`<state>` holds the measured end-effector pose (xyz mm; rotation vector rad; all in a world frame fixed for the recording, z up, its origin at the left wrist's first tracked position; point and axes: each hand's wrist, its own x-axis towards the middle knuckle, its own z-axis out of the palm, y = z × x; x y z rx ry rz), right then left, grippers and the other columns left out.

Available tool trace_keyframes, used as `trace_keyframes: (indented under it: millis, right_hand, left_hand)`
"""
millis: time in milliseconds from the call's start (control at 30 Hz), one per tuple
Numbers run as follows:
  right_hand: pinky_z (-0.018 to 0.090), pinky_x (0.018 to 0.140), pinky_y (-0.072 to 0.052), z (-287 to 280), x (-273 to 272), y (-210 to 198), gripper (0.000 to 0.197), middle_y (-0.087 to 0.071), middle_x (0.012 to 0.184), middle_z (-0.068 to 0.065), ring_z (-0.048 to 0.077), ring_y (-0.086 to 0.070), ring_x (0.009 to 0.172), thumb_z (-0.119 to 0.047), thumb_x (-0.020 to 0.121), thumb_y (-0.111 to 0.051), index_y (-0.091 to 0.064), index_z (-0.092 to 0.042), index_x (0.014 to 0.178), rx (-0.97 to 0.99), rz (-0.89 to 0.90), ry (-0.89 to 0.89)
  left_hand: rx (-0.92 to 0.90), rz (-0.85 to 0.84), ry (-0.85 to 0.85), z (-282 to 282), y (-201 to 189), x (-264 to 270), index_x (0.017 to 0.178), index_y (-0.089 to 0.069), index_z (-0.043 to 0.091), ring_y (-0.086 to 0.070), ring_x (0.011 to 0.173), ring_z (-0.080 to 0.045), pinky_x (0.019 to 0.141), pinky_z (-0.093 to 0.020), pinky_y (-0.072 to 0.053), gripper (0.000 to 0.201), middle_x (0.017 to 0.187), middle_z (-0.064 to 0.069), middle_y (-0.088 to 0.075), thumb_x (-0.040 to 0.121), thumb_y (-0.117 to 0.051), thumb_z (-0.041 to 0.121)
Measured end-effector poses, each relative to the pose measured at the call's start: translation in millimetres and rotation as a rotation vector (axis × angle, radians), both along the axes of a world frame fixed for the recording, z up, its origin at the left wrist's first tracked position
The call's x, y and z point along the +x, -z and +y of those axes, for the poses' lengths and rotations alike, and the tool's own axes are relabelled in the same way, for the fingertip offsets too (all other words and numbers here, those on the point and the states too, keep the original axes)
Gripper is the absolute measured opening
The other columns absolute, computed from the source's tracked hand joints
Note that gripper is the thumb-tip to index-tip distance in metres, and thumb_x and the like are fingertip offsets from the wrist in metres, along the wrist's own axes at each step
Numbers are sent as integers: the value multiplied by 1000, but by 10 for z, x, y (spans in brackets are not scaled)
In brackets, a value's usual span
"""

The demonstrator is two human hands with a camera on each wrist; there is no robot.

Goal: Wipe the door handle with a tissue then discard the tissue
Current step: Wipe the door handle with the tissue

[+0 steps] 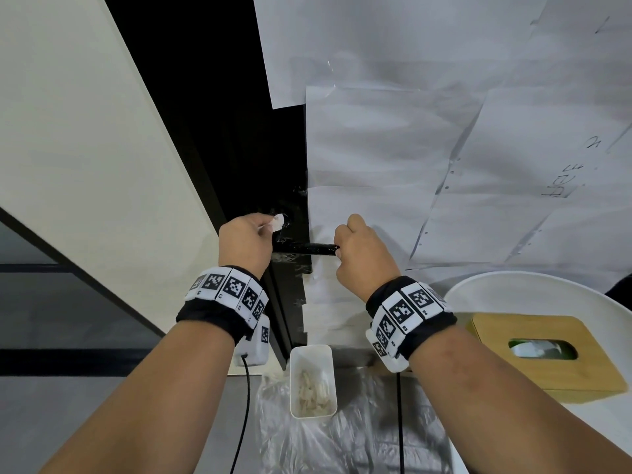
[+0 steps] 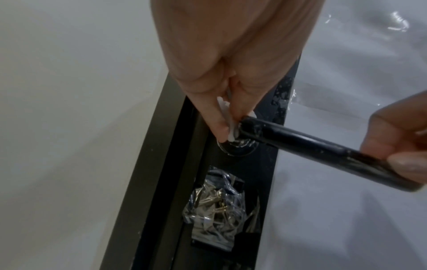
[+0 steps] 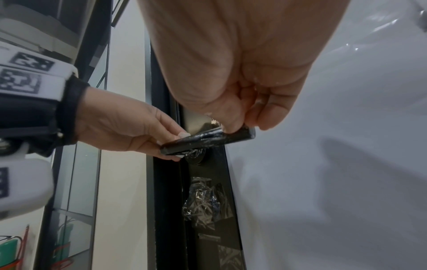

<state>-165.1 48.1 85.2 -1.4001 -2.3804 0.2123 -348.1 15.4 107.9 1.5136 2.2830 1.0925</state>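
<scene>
A black lever door handle (image 1: 304,249) (image 2: 323,148) (image 3: 208,139) juts from a dark door edge. My left hand (image 1: 249,241) (image 2: 221,102) (image 3: 129,133) pinches a small white tissue (image 1: 277,222) (image 2: 231,126) and presses it against the handle's pivot end by the round base. At the handle's free end my right hand (image 1: 359,254) (image 3: 240,117) (image 2: 399,144) grips the lever between thumb and curled fingers. Most of the tissue is hidden inside the left fingers.
Below the handle a white bin (image 1: 312,381) holding used tissues sits on a clear plastic bag (image 1: 342,436). A wooden tissue box (image 1: 547,354) rests on a round white table (image 1: 513,289) at right. White paper sheets (image 1: 444,131) cover the door.
</scene>
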Motion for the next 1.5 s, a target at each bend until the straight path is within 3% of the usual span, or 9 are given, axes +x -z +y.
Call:
trace_keyframes:
  millis: [100,233,400,567,900,1000,1133,1300,1500]
  right_hand:
    - [30,58,-32,7,-4,0,14,-43,96,9,21,-39,68,7,77,-54,-50,-6,82,-1,1,0]
    - [31,57,-31,4,-12,1,18,-42,95,9,21,-38,68,8,76,-54,-46,-9,78,-4,7,5]
    - [31,59,-33,0,-11,-1,17,-42,95,9,21,-39,69,7,78,-54,-47,-9,80,-7,7,4]
    - [31,60,-33,-14,-12,-4,15,-42,96,9,21,-39,70,7,78,-54,-49,-7,82,-6,11,11]
    - [31,58,-33,-17,-6,-1,17,-42,96,10,21,-38,67,9,78,-52,-50,-7,82,-7,14,6]
    - [31,58,-32,-16,2,12,15,-42,96,10,21,-38,67,9,79,-52,-50,-6,82,-8,20,2]
    - [30,57,-31,-8,1,16,16,-42,95,10,21,-38,66,9,79,-52,-50,-6,81,-2,23,1]
    - [30,58,-30,-19,-4,-1,17,-39,95,8,21,-37,67,10,77,-52,-49,-7,81,-16,19,6]
    - [30,59,-31,-14,-3,8,16,-42,97,11,21,-38,67,9,78,-52,-50,-6,82,-16,11,2]
  left_hand:
    - [-58,53,53,30,8,5,115,-68,15,-64,95,-23,77,-17,-42,28,112,-10,-68,95,-49,7]
    - [-74,163,188,-40,-9,-24,107,-71,12,-60,96,-27,82,-26,-48,40,111,-9,-61,84,-48,-11]
    - [-215,388,250,-91,-200,-25,105,-69,12,-57,98,-29,79,-31,-45,36,113,-11,-58,82,-49,-7]
    - [-49,418,217,-49,-119,36,113,-68,9,-57,91,-32,75,-42,-54,47,110,-11,-55,77,-50,-16]
    - [-157,532,206,-53,25,185,99,-67,5,-47,91,-28,66,-31,-43,28,113,-9,-48,82,-48,-8]
    - [-160,404,198,-86,-27,119,98,-67,5,-56,86,-30,66,-31,-43,29,106,-13,-54,79,-49,-8]
    - [-283,65,131,-190,73,-5,95,-66,11,-61,88,-30,68,-29,-42,21,91,-12,-64,89,-48,4]
    - [-89,-224,-69,-225,182,-80,95,-66,14,-65,74,-29,63,-35,-53,20,81,-12,-68,89,-48,10]
    - [15,-405,-116,-154,53,-44,108,-67,17,-63,74,-24,67,-34,-50,29,84,-4,-67,90,-45,10]
